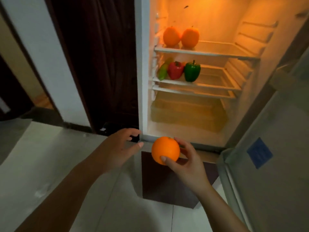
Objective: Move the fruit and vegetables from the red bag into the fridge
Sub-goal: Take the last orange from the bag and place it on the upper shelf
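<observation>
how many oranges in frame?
3. Left round orange and right round orange sit side by side on the white top fridge shelf; the third orange is gripped by the right hand. Others may be hidden.

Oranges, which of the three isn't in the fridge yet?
The orange that the right hand holds, out in front of the fridge. The left shelf orange and right shelf orange sit side by side on the top shelf.

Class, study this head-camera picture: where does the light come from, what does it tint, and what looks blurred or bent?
Head view: warm light from inside the fridge tints its walls and the two oranges amber; the floor is dim; the left hand looks softer than the held orange in the right hand; the wide lens slants the fridge door.
</observation>
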{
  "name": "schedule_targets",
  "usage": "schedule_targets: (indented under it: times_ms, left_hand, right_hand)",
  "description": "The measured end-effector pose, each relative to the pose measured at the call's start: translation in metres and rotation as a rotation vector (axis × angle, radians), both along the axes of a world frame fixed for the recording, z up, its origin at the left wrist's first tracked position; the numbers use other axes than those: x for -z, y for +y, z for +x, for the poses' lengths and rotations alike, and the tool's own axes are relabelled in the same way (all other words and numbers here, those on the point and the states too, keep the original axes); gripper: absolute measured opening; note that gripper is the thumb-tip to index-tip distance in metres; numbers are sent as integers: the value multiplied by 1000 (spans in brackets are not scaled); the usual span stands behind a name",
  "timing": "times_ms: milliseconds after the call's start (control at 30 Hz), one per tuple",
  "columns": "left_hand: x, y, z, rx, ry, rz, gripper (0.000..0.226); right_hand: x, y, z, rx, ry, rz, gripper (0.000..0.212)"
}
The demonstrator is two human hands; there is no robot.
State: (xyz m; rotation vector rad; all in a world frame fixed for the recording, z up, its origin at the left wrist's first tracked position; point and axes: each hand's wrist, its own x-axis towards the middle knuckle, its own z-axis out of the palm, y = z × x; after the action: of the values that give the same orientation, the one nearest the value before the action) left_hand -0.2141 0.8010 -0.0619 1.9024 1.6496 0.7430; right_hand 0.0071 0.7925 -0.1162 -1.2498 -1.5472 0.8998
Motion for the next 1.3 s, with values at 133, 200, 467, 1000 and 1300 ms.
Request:
schedule_targets:
  times_ms: [133, 200, 467, 1000, 1300]
  left_hand:
    - [-11, 68, 18, 153, 13, 30, 41]
    - [-20, 103, 29, 213, 29, 74, 42]
    - [-88, 233, 62, 245, -24, 255, 29]
    - [-189, 391, 95, 186, 35, 684, 30]
    - [-165, 419, 103, 64, 218, 613, 50]
  right_hand:
    - [-8, 48, 5, 58, -3, 20, 62]
    - [-22, 83, 10, 89, 28, 76, 61]
    - [-94, 220, 41, 170, 101, 359, 62]
    - [-184, 363, 100, 317, 22, 484, 64]
    - [-190, 388, 114, 346, -52, 453, 70]
